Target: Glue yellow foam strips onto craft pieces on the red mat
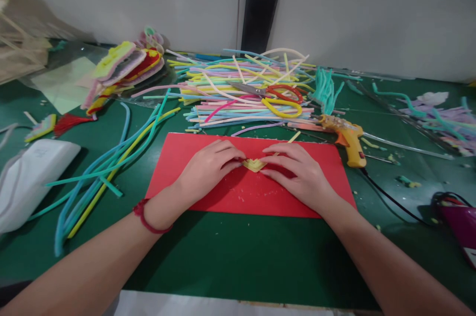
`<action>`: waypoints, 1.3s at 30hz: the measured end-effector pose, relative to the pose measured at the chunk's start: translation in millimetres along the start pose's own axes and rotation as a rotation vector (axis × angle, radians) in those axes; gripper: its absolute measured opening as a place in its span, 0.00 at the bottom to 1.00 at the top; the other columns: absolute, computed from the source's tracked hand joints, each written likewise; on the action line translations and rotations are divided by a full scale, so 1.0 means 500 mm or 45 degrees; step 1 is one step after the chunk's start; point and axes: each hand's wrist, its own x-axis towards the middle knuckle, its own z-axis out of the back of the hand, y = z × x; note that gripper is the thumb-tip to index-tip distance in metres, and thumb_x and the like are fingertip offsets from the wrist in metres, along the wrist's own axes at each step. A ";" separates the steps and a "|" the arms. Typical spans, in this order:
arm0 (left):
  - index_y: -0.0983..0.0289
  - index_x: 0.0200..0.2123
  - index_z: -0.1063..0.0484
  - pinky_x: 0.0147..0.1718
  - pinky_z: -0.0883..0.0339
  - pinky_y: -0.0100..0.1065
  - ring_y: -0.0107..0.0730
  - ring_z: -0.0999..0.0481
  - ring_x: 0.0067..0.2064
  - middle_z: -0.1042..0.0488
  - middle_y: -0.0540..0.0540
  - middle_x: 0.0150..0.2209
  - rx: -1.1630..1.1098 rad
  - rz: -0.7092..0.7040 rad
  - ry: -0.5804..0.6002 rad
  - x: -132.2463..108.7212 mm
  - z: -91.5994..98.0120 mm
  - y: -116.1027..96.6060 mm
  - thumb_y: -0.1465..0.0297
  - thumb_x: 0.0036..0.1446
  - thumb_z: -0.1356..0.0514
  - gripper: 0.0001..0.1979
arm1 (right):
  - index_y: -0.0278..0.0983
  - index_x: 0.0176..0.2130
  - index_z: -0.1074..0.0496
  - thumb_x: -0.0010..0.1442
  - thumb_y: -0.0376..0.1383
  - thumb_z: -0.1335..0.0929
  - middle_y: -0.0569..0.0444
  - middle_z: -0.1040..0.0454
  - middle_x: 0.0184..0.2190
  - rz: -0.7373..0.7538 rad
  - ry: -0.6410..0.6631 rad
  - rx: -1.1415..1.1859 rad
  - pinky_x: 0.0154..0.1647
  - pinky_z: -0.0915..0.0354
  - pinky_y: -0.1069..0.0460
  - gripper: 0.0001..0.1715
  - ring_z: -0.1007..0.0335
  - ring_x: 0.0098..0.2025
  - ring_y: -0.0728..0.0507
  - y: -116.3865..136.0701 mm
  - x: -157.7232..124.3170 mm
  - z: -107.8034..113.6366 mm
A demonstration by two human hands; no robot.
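Observation:
A small pale-yellow piece of bent pipe cleaner (pixel 254 165), layered in a V shape, lies over the red board (pixel 223 207). My left hand (pixel 211 167) pinches its left end between thumb and fingers. From the other side my right hand (pixel 299 169) grips the right end, its fingertips close around it. A thin yellow strand (pixel 293 137) sticks out past the right fingers toward the upper right. White crumbs of fluff are scattered on the board below the piece.
Behind the board lies a heap of pastel pipe cleaners (pixel 208 83) with scissors (pixel 282 100) on top. A yellow glue gun (pixel 351 142) rests at right, its cord trailing. Loose blue and green pipe cleaners (pixel 115 167) and a white power bank (pixel 40 177) are at left. A phone (pixel 259 21) leans on the wall.

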 end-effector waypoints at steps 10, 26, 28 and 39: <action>0.63 0.38 0.28 0.40 0.31 0.33 0.31 0.26 0.40 0.24 0.53 0.37 -0.011 -0.004 -0.043 0.001 -0.001 0.001 0.70 0.63 0.47 0.08 | 0.39 0.41 0.27 0.60 0.32 0.36 0.47 0.31 0.53 0.082 0.043 0.024 0.57 0.40 0.39 0.10 0.38 0.57 0.40 0.005 -0.002 -0.002; 0.64 0.38 0.28 0.41 0.32 0.32 0.31 0.27 0.40 0.24 0.52 0.37 -0.027 -0.037 -0.046 0.003 -0.003 0.003 0.72 0.61 0.45 0.06 | 0.37 0.42 0.28 0.64 0.31 0.40 0.45 0.33 0.55 0.034 0.144 0.086 0.59 0.41 0.39 0.12 0.43 0.60 0.41 0.006 -0.001 -0.006; 0.64 0.38 0.28 0.41 0.32 0.32 0.31 0.26 0.40 0.24 0.52 0.36 -0.023 -0.038 -0.051 0.003 -0.003 0.003 0.72 0.61 0.45 0.06 | 0.38 0.43 0.29 0.64 0.31 0.40 0.46 0.33 0.55 0.022 0.152 0.090 0.59 0.41 0.38 0.13 0.43 0.60 0.41 0.007 0.000 -0.006; 0.65 0.38 0.27 0.41 0.31 0.33 0.31 0.26 0.39 0.25 0.55 0.36 0.005 -0.165 -0.088 0.006 -0.003 -0.004 0.71 0.63 0.48 0.10 | 0.36 0.43 0.29 0.64 0.30 0.40 0.44 0.33 0.55 0.031 0.140 0.089 0.59 0.41 0.41 0.12 0.43 0.60 0.41 0.006 -0.001 -0.006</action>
